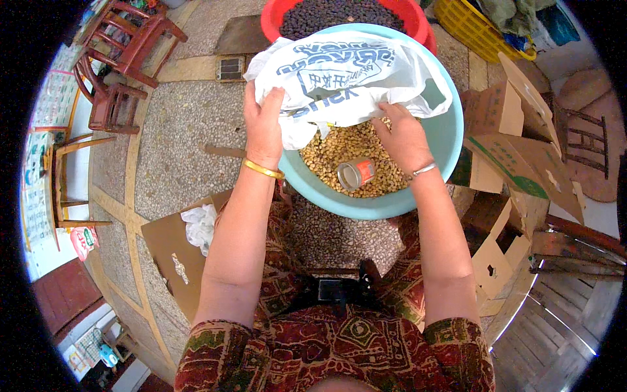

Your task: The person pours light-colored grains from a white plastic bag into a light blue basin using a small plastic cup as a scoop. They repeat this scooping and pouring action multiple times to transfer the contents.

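Observation:
A light-blue basin (455, 140) in front of me holds tan, bean-like kernels (326, 160). A white plastic bag (353, 108) with blue print lies across the basin's far half and covers part of them. My left hand (264, 127), wearing a gold bangle, is closed on the bag's left edge by the rim. Above the kernels, my right hand (405, 140), with a silver bracelet, pinches the bag's near edge; its fingertips are partly hidden. A small clear cup (356, 174) with an orange label lies tipped on the kernels, just left of my right wrist.
Beyond the basin stands a red basin (274, 16) of dark round pieces. A yellow plastic basket (470, 29) is at the far right, with open cardboard boxes (513, 147) nearer. Wooden chairs (124, 81) stand at left. Flattened cardboard (171, 245) bears a crumpled white bag (199, 225).

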`<state>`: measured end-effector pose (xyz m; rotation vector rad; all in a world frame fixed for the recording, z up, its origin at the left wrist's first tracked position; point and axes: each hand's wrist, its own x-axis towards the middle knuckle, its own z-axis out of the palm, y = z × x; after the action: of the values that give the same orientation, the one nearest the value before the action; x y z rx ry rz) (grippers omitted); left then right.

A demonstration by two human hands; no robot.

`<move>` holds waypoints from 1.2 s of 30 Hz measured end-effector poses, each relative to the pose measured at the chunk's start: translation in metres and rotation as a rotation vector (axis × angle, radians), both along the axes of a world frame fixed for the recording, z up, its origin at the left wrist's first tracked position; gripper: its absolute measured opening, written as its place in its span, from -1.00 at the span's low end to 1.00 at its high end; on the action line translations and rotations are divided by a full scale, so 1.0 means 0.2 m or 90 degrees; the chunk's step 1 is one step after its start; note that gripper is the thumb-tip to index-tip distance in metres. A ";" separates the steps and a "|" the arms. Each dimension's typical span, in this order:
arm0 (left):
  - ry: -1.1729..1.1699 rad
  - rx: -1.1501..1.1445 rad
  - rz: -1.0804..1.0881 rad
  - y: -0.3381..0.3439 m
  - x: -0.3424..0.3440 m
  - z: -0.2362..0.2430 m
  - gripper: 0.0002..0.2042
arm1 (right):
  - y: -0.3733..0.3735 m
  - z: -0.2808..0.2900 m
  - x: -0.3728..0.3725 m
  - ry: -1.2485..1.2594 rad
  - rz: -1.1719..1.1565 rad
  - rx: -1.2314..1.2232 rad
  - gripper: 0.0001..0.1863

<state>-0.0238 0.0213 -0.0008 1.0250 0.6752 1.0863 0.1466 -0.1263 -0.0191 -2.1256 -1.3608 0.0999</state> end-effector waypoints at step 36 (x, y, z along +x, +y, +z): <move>0.212 0.113 -0.012 -0.03 0.04 -0.01 -0.53 | 0.04 0.04 -0.10 0.136 0.205 -0.079 -0.65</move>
<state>-0.0154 0.0150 -0.0018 1.3815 0.8435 0.9813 0.1272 -0.1175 -0.0119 -1.9097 -1.5878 0.5384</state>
